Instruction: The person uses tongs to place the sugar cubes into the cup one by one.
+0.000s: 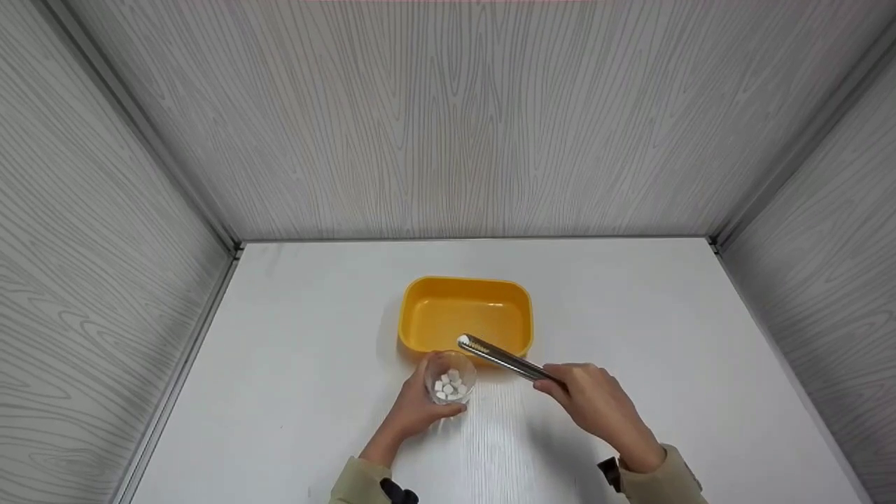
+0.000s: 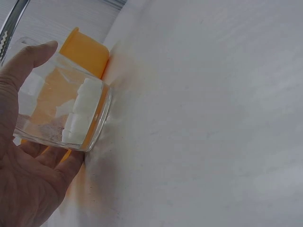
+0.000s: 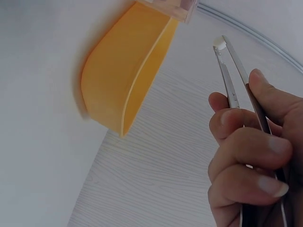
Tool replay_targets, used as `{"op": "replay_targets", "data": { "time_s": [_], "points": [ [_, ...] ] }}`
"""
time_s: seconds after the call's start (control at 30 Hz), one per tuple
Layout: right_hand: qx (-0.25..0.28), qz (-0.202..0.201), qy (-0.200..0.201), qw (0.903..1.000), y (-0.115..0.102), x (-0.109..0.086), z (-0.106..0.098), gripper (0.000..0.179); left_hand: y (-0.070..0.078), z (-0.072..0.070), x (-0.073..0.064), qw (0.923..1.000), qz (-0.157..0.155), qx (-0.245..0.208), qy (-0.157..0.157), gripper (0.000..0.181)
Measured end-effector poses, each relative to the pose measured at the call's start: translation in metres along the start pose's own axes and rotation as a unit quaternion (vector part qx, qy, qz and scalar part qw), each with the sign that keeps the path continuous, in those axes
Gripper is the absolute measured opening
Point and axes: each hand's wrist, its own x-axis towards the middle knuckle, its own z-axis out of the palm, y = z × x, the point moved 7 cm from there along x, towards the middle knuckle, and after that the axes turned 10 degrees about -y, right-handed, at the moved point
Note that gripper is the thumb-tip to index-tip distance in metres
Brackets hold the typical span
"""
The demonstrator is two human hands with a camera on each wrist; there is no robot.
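Note:
In the head view my left hand (image 1: 413, 407) grips a clear glass cup (image 1: 467, 365) around its side. Several small white cubes (image 1: 449, 385) lie at the bottom of the cup; the left wrist view shows the white cubes (image 2: 85, 111) through the glass. My right hand (image 1: 595, 402) holds metal tongs (image 1: 507, 360), fingers curled round their arms. Between the tong tips a single white cube (image 3: 219, 43) is pinched, seen in the right wrist view. Those tips are above the near edge of a yellow tray (image 1: 465, 318), just beyond the cup.
The yellow tray's outer wall (image 3: 113, 66) stands on the white tabletop (image 1: 308, 336). Grey wood-grain panels (image 1: 455, 126) enclose the table at the back and on both sides. Each wrist wears a black strap below a beige sleeve (image 1: 360, 483).

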Motion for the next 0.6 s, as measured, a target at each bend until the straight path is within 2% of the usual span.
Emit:
{"op": "replay_targets", "data": {
  "time_s": [0.3, 0.6],
  "points": [
    [0.004, -0.028, -0.013, 0.9995, -0.0089, -0.0055, 0.0051, 0.022, -0.0032, 0.0001, 0.0003, 0.9999, -0.011, -0.002, 0.002, 0.101],
    [0.014, -0.013, -0.031, 0.9993, -0.0064, -0.0085, 0.0101, 0.024, -0.0011, 0.0009, 0.0005, 0.9999, -0.006, -0.009, -0.005, 0.096]
  ]
}}
